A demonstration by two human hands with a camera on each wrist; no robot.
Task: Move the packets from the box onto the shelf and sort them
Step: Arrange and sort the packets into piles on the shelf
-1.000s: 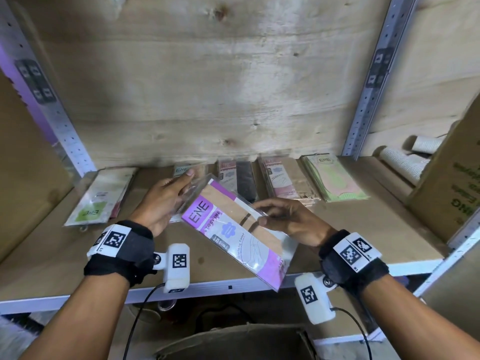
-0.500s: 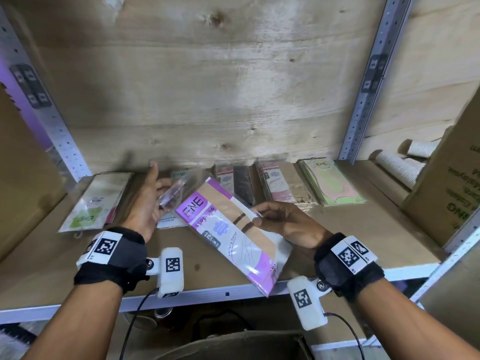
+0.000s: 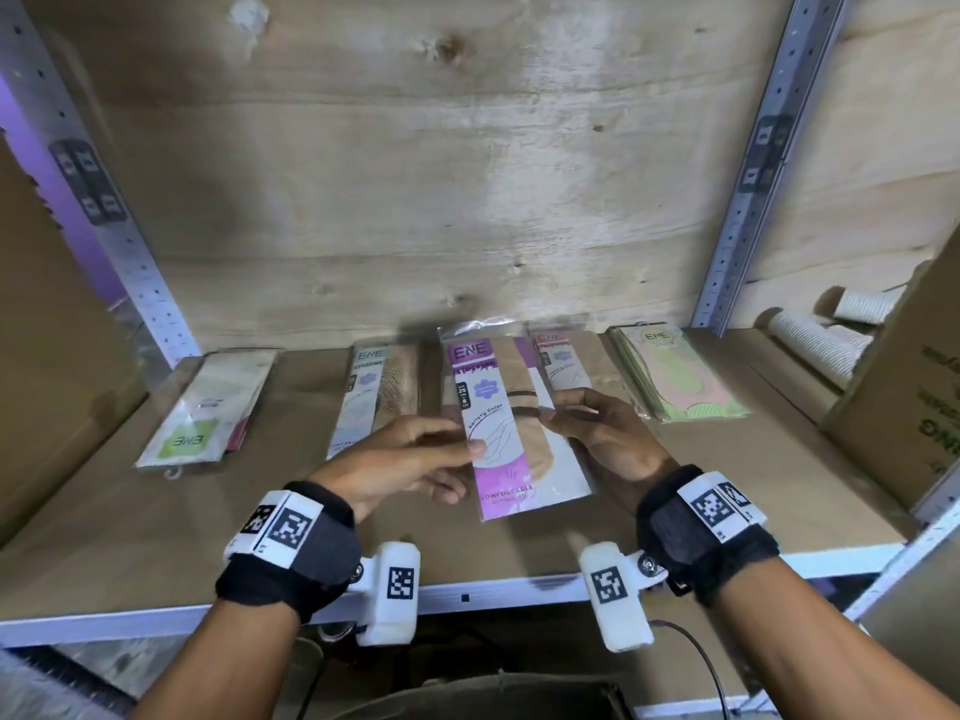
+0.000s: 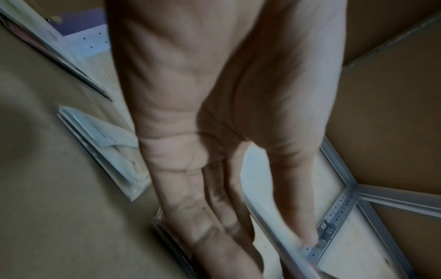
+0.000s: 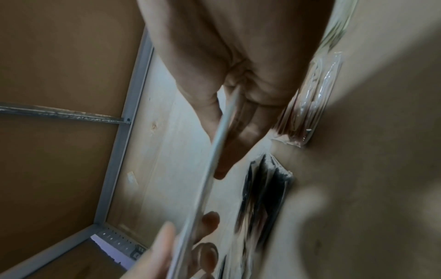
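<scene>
A purple ENE packet (image 3: 511, 428) is held just above the middle of the shelf, its long side pointing at the back wall. My left hand (image 3: 467, 467) pinches its left edge, thumb on top. My right hand (image 3: 558, 423) pinches the right edge the same way. In the right wrist view the packet (image 5: 214, 151) shows edge-on between thumb and fingers, above a dark pile of packets (image 5: 262, 198). Other packets lie in a row: a green-label one (image 3: 205, 407), a blue one (image 3: 363, 392), a pink one (image 3: 563, 361) and a green-pink stack (image 3: 675, 376).
The shelf's white front rail (image 3: 467, 597) runs under my wrists. A cardboard box (image 3: 904, 407) and paper rolls (image 3: 815, 340) fill the right end. Below the shelf the open box (image 3: 493, 698) shows its rim. Metal uprights (image 3: 753, 174) flank the bay.
The purple packet has turned from slanted to straight and moved back over the middle pile. My left hand shifted from its far end to its left edge.
</scene>
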